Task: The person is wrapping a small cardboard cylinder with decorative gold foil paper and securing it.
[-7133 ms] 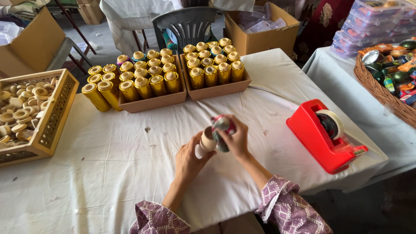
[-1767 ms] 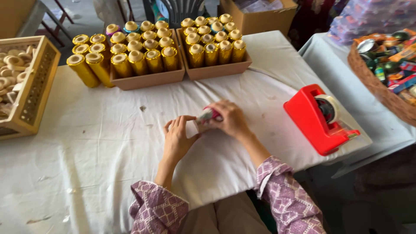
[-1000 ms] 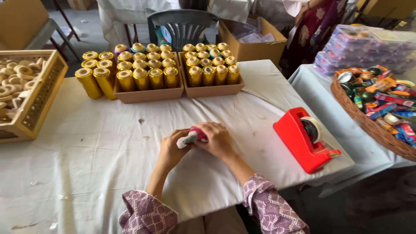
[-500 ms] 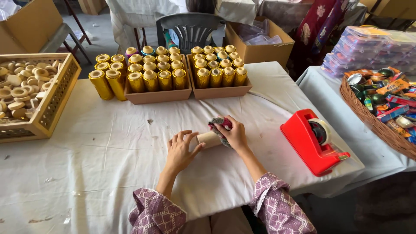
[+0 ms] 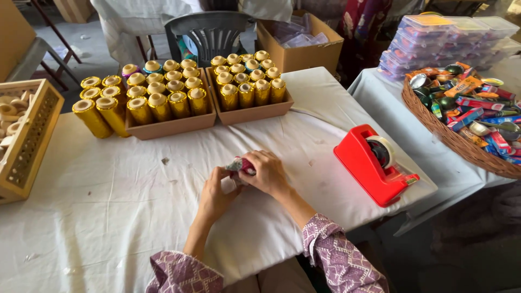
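Note:
Both of my hands meet over the white tablecloth (image 5: pixel 108 206), just above its middle. My right hand (image 5: pixel 268 173) and my left hand (image 5: pixel 214 195) hold one small roll (image 5: pixel 239 164) between them; it shows red and shiny silver at its top, and my fingers hide most of it. Purple patterned sleeves cover both forearms.
Two shallow cardboard trays (image 5: pixel 173 126) (image 5: pixel 255 113) of upright gold-wrapped rolls stand at the back, with three loose gold rolls (image 5: pixel 92 116) at their left. A red tape dispenser (image 5: pixel 374 165) sits right, a wooden crate (image 5: pixel 24 141) left, a wicker basket (image 5: pixel 461 146) of wrapped sweets far right.
My hands stay together on the roll, turning it; it now sits lower and more hidden under my fingers. The view shifts with my head.

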